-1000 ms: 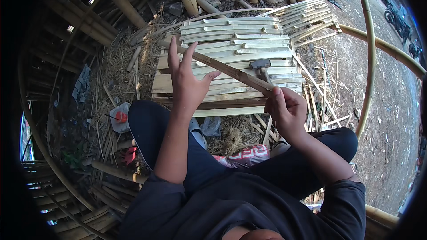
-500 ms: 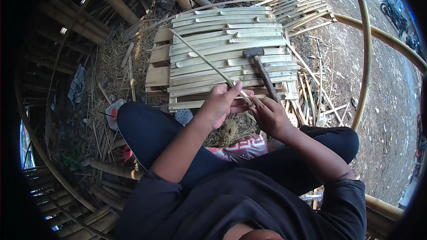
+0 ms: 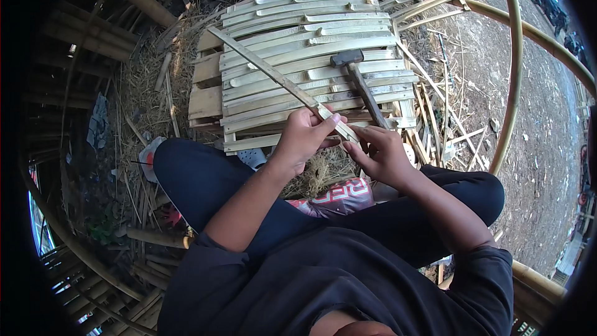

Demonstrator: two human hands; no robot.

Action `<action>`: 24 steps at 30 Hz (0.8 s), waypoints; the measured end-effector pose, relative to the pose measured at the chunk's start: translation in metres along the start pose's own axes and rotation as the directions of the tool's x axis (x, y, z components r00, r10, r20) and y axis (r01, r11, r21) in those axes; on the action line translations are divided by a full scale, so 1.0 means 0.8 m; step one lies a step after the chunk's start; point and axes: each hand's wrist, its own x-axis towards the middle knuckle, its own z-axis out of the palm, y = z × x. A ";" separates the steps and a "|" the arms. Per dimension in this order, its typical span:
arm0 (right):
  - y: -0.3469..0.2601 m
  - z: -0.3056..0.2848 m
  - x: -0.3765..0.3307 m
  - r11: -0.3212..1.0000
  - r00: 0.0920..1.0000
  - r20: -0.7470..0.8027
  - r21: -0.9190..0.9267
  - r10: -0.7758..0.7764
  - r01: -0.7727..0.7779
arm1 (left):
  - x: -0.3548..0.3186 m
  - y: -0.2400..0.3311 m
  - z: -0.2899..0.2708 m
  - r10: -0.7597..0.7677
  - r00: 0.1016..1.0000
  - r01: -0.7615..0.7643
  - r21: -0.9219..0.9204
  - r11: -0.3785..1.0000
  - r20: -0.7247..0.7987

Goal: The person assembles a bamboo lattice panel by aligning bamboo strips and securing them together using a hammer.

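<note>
A person in dark clothes is sitting cross-legged among straw and loose bamboo, filling the lower half of the frame. Lying in the upper centre is the slatted bamboo panel [image 3: 311,56], and a hammer [image 3: 357,78] is resting on its right part, untouched. A long bamboo strip [image 3: 267,71] is running from the upper left of the panel down to the middle of the frame, where both hands are meeting. The left hand [image 3: 305,140] is closing around the near end of the strip, thumb pressing on top; the right hand [image 3: 379,152] is pinching the same end just beside it, fingers bent. I think the thin strip could be splitting or cutting a finger, because the hands are gripping close to its sharp edge. Compared with half a second ago, the hands are sitting almost in the same place, but the strip is now lying lower against the panel.
</note>
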 end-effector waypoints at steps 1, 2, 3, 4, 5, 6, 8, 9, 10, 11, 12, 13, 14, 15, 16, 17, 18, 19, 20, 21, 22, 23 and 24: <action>0.004 0.001 0.001 0.999 1.000 0.002 0.054 0.009 -0.009 | 0.002 -0.001 0.001 0.010 1.000 -0.010 0.003 1.000 0.000; 0.007 0.000 0.002 0.994 1.000 0.004 0.107 0.018 -0.018 | 0.004 -0.001 0.003 0.007 1.000 -0.007 0.003 1.000 0.003; 0.009 -0.001 0.003 0.994 1.000 0.004 0.109 0.022 -0.023 | 0.005 -0.001 0.005 0.023 1.000 -0.022 0.024 0.999 -0.014; 0.010 -0.002 0.006 0.994 1.000 0.022 0.107 0.009 -0.011 | 0.006 -0.002 0.006 0.039 0.999 -0.038 0.044 0.998 -0.030; 0.011 -0.004 0.007 0.995 0.999 0.041 0.104 -0.005 0.001 | 0.008 -0.004 0.006 0.035 0.999 -0.033 0.045 0.998 -0.030; 0.010 -0.005 0.009 0.994 0.999 0.042 0.106 -0.002 -0.002 | 0.010 -0.005 0.005 0.052 0.998 -0.051 0.036 0.998 -0.035; 0.009 -0.007 0.012 0.993 0.995 0.060 0.096 -0.076 0.071 | 0.011 -0.007 0.006 0.066 0.997 -0.065 0.028 0.998 -0.040; 0.012 -0.006 0.012 0.993 0.996 0.059 0.096 -0.073 0.067 | 0.010 -0.007 0.010 0.096 0.994 -0.092 0.067 0.994 -0.057; 0.017 -0.003 0.012 0.995 0.996 0.058 0.078 -0.074 0.070 | 0.010 -0.007 0.012 0.126 0.989 -0.118 0.107 0.987 -0.073; 0.020 -0.001 0.011 0.996 0.996 0.057 0.060 -0.076 0.072 | 0.010 -0.010 0.013 0.123 0.990 -0.115 0.107 0.988 -0.071; 0.018 -0.001 0.012 0.996 0.996 0.057 0.063 -0.073 0.069 | 0.011 -0.013 0.012 0.202 0.978 -0.188 0.189 0.964 -0.057; 0.014 -0.002 0.015 0.998 0.997 0.066 0.050 -0.049 0.045 | 0.010 -0.015 0.012 0.278 0.960 -0.259 0.268 0.928 -0.035; 0.013 -0.002 0.016 0.999 0.997 0.075 0.037 -0.025 0.022 | 0.009 -0.015 0.013 0.275 0.961 -0.256 0.268 0.929 -0.036; 0.014 -0.001 0.017 0.999 0.997 0.075 0.037 -0.021 0.018 | 0.007 -0.011 0.016 0.311 0.950 -0.287 0.319 0.903 -0.025; 0.016 0.000 0.018 0.998 0.997 0.076 0.052 -0.023 0.019 | 0.006 -0.010 0.017 0.346 0.938 -0.317 0.368 0.874 -0.012; 0.018 0.002 0.018 0.998 0.997 0.076 0.067 -0.026 0.021 | 0.007 -0.011 0.017 0.342 0.940 -0.314 0.368 0.875 -0.011; 0.020 0.003 0.019 0.997 0.997 0.076 0.068 -0.025 0.020 | 0.007 -0.011 0.017 0.339 0.941 -0.309 0.375 0.874 -0.017; 0.024 0.005 0.019 0.994 0.996 0.076 0.104 -0.049 0.041 | 0.007 -0.011 0.016 0.336 0.941 -0.303 0.383 0.873 -0.022; 0.026 0.005 0.019 0.988 0.994 0.075 0.141 -0.073 0.062 | 0.008 -0.012 0.015 0.335 0.942 -0.302 0.383 0.873 -0.023; 0.026 0.003 0.020 0.988 0.994 0.076 0.141 -0.072 0.061 | 0.009 -0.013 0.013 0.325 0.945 -0.292 0.381 0.877 -0.024; 0.026 0.000 0.021 0.989 0.990 0.131 0.145 -0.049 0.030 | 0.011 -0.014 0.012 0.315 0.949 -0.282 0.378 0.882 -0.026; 0.027 -0.002 0.022 0.989 0.982 0.185 0.147 -0.027 -0.001 | 0.010 -0.012 0.010 0.313 0.949 -0.280 0.378 0.883 -0.027; 0.030 -0.002 0.023 0.989 0.983 0.184 0.148 -0.024 -0.003 | 0.010 -0.009 0.009 0.299 0.954 -0.270 0.396 0.878 -0.012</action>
